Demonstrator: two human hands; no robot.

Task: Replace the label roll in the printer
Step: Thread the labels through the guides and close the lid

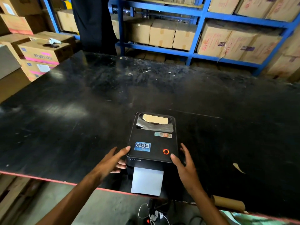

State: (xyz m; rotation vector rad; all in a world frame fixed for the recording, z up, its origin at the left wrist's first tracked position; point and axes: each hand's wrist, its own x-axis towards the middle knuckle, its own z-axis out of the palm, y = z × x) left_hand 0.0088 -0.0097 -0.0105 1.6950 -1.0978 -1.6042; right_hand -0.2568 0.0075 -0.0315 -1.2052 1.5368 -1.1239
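Note:
A black label printer (152, 142) sits near the front edge of the black table (81, 111), lid closed, with a red ring light lit on top. A white label strip (146, 181) hangs out of its front slot. Through the lid's window a brown roll core (155, 119) shows. My left hand (113, 159) touches the printer's front left corner, fingers spread along its side. My right hand (183, 161) rests at the front right corner, thumb on the lid's edge. Neither hand holds anything loose.
A brown cardboard tube (228, 202) lies at the table's front right edge. Cables and a power strip (154, 215) lie on the floor below. Blue shelving (194, 13) with cartons stands behind the table, a person in dark clothing (94, 23) at its far side, stacked boxes (40, 52) at left.

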